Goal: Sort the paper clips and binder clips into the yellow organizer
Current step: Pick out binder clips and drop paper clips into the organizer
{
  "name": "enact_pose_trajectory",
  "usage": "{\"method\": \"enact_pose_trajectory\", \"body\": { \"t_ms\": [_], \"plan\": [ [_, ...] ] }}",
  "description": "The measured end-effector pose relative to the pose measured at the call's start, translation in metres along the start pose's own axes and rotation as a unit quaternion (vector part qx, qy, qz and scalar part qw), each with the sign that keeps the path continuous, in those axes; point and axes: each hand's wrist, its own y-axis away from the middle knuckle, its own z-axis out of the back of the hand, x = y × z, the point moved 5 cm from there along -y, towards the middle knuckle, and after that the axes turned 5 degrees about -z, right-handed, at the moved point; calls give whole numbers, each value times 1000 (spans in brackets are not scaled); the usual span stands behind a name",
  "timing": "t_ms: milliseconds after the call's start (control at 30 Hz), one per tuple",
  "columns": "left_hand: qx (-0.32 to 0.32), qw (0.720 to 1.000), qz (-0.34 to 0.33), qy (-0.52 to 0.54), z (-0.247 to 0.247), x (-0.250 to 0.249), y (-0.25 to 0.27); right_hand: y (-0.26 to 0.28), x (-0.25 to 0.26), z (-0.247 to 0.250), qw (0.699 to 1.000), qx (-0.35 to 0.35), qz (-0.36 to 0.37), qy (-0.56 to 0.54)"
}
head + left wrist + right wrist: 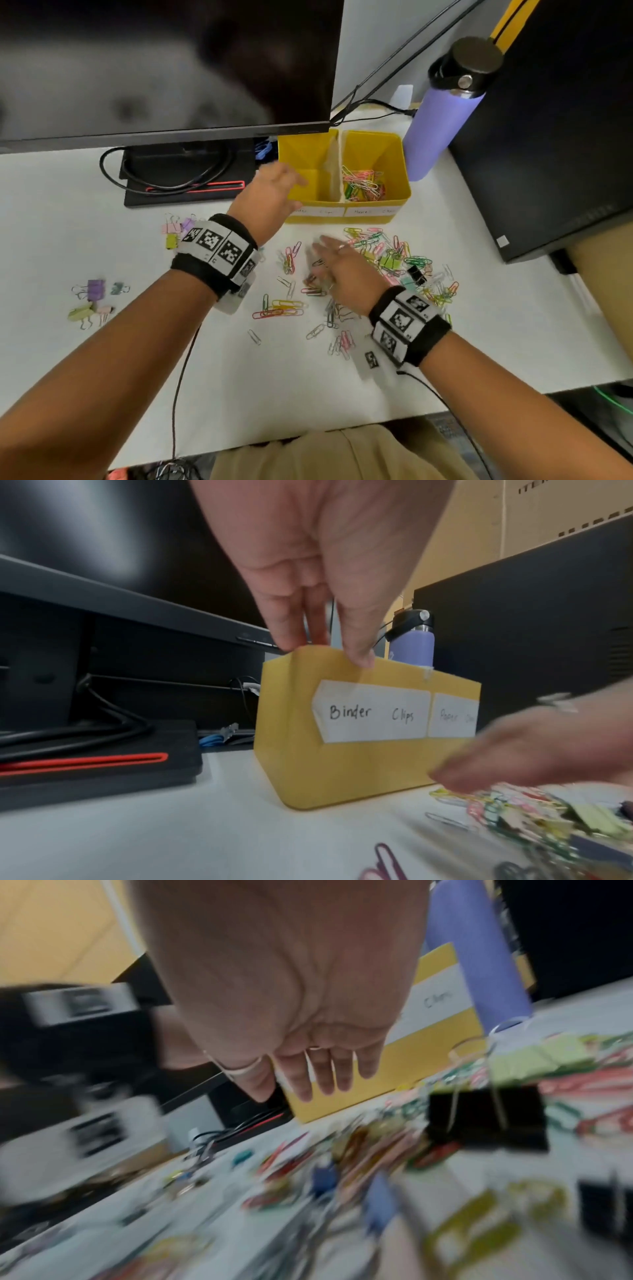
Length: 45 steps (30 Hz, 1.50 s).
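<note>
Head view high above the table (479,342) facing down, each wrist view low, close behind its grip, all sharing the yellow organizer (342,772) ahead

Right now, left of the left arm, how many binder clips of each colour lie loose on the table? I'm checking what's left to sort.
Purple binder clips: 2
Pink binder clips: 2
Yellow-green binder clips: 2
Teal binder clips: 1
Total: 7

Yellow organizer (373,214), lilac bottle (435,133), black binder clip (417,275), checkered black-white wristbands (219,248).
</note>
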Motion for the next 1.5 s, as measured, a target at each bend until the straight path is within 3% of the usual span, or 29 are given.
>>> {"method": "enact_pose_trajectory", "body": {
  "t_ms": [67, 100, 233, 300, 367, 433, 467, 600, 667, 733, 900, 1067, 1133, 1233, 1367, 1500],
  "plan": [
    [-62, 998, 18, 13, 7, -1, 20, -9, -17, 8, 998, 26, -49, 42],
    [-43, 999, 28, 19, 5, -2, 33, -12, -20, 8, 994, 59, -47, 78],
    [217, 976, 30, 4, -39, 1, 99, -2, -7, -15, 966, 174, 61, 180],
    [285, 958, 31, -9, -57, 6, 125, 8, -7, -19, 976, 160, 72, 130],
    [315, 947, 52, -13, -67, 8, 140, 15, -16, -12, 996, 54, 57, 41],
    [317, 946, 65, -15, -72, 6, 143, 21, -30, -3, 997, -64, 30, -13],
    [309, 949, 67, -15, -72, 2, 140, 24, -37, -3, 996, -91, 8, -18],
    [226, 973, 40, -31, -73, -13, 102, 22, -37, -1, 993, -119, -19, -8],
    [213, 976, 12, -52, -79, -20, 83, 19, -26, -1, 993, -115, -7, 9],
    [239, 967, 8, -86, -95, -17, 74, 16, -21, -8, 996, -81, -16, 43],
    [284, 947, -11, -153, -113, -9, 104, 22, -24, -14, 998, -56, -15, 18],
    [261, 963, 14, -63, -90, -31, 134, 27, -34, -2, 993, -107, -9, -59],
    [217, 975, 49, -23, -78, -38, 120, 24, -35, -2, 997, -78, -15, -16],
    [168, 985, 48, -7, -76, -46, 92, 16, -36, -8, 997, -34, -34, 55],
    [211, 973, 84, 38, -90, -55, 77, 16, -43, -7, 997, -28, -57, -32],
    [202, 972, 102, 64, -99, -64, 67, 24, -49, -1, 990, -53, -57, -121]
  ]
}}
